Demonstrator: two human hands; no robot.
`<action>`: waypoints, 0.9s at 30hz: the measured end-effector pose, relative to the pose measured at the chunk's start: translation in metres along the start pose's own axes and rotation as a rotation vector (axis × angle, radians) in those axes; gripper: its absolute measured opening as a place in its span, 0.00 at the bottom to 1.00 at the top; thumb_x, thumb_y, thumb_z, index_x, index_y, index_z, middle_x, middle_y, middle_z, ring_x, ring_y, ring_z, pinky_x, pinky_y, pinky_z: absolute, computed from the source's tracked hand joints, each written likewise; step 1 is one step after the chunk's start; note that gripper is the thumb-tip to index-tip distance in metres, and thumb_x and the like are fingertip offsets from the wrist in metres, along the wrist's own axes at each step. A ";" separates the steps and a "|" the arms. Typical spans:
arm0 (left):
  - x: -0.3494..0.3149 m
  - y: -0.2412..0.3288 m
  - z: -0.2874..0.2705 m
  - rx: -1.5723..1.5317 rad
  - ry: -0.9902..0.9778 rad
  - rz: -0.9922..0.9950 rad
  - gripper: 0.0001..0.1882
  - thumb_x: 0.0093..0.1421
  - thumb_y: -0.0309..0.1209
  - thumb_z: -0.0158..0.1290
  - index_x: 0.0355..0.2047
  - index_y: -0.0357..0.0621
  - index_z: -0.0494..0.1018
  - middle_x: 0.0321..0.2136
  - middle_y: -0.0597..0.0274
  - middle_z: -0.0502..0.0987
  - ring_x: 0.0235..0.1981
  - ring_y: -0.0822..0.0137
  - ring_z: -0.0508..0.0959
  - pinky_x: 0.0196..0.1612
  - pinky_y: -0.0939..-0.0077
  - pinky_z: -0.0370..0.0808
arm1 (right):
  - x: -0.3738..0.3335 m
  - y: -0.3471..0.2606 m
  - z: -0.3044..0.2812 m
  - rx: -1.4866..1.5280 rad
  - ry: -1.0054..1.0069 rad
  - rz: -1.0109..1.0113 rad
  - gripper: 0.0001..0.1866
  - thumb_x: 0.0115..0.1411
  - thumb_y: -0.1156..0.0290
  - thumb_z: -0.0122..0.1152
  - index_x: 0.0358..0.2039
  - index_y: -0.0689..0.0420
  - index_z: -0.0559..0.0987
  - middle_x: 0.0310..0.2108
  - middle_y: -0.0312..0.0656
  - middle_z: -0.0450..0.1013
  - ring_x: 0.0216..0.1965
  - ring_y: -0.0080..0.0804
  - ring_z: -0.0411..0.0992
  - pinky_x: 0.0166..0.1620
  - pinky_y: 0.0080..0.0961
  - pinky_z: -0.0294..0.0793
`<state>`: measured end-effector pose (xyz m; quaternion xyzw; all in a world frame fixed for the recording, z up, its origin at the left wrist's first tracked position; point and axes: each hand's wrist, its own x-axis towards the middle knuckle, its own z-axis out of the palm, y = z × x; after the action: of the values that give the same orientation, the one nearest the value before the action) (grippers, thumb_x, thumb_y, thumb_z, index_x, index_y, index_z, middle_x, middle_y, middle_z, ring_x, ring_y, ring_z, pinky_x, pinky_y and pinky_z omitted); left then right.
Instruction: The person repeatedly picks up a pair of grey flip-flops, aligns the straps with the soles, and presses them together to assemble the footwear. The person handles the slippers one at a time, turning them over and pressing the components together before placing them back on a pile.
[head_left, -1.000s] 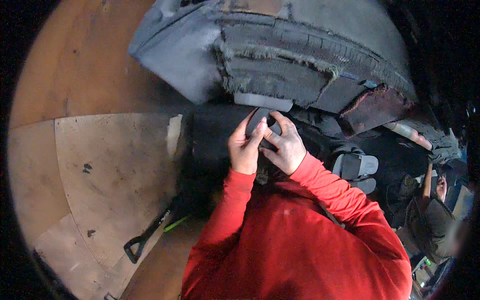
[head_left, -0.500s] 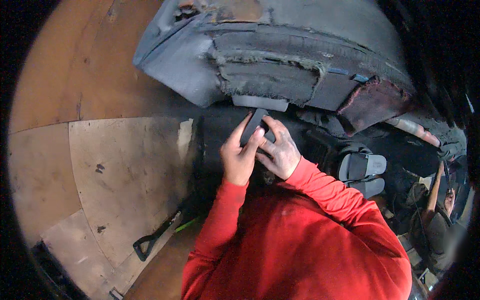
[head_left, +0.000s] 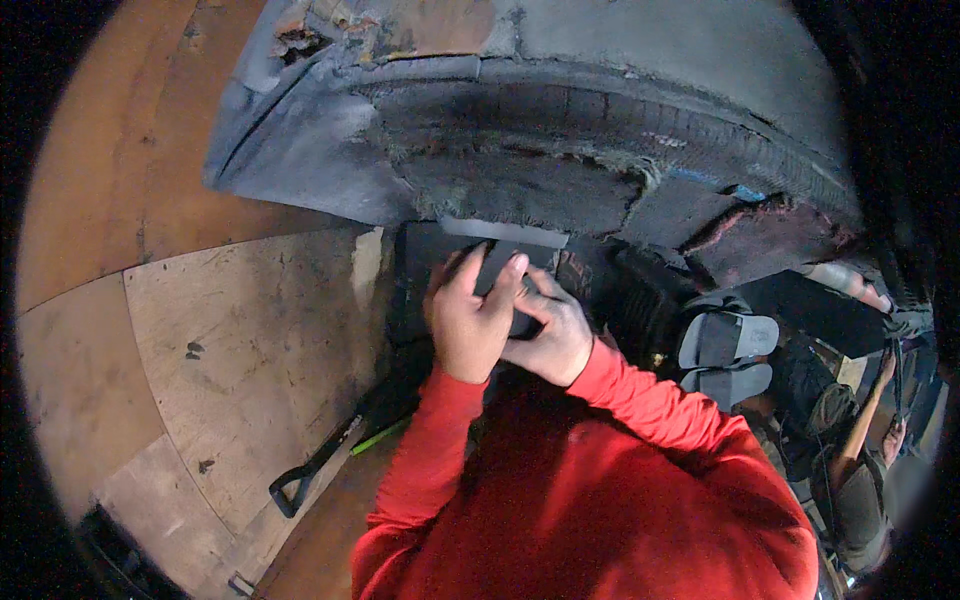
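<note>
A worn grey structure with frayed cloth along its near edge spans the upper middle and right, and the wearer's red top fills the bottom. Brown wooden panels cover the left side. At the far right is another person's forearm, dim and partly cut off by the rim. Nearer lies a pair of grey sandals with dark straps, well right of the hands. The fingers of the left hand and the right hand are closed around a dark piece, just below a pale grey strip on the structure's edge; its outline is mostly hidden. Lower left, a black looped handle lies near a thin green rod.
</note>
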<state>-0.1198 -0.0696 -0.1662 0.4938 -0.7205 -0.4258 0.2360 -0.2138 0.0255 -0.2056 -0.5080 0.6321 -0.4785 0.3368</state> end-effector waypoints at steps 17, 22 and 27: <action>-0.044 -0.025 -0.018 -1.000 -0.132 -0.052 0.25 0.63 0.30 0.58 0.57 0.31 0.68 0.54 0.53 0.72 0.52 0.66 0.73 0.59 0.70 0.68 | -0.014 -0.032 0.005 -0.899 0.118 -0.278 0.21 0.53 0.65 0.61 0.48 0.28 0.80 0.60 0.53 0.61 0.56 0.58 0.62 0.56 0.45 0.71; -0.033 -0.013 -0.029 -0.503 -0.089 0.068 0.23 0.62 0.33 0.59 0.54 0.34 0.72 0.53 0.50 0.75 0.50 0.63 0.77 0.54 0.69 0.72 | -0.012 -0.025 0.006 -0.633 0.117 -0.260 0.26 0.48 0.72 0.65 0.50 0.37 0.80 0.62 0.57 0.59 0.57 0.60 0.61 0.58 0.46 0.69; -0.017 -0.007 -0.020 -0.193 -0.031 0.249 0.21 0.62 0.34 0.59 0.50 0.32 0.74 0.45 0.48 0.80 0.45 0.59 0.79 0.47 0.68 0.75 | -0.011 -0.015 0.000 -0.376 0.095 -0.220 0.33 0.43 0.72 0.70 0.55 0.46 0.76 0.62 0.60 0.58 0.57 0.63 0.62 0.59 0.48 0.67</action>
<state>-0.0937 -0.0633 -0.1603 0.3691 -0.7356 -0.4678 0.3223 -0.2060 0.0355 -0.1916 -0.6046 0.6662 -0.4095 0.1516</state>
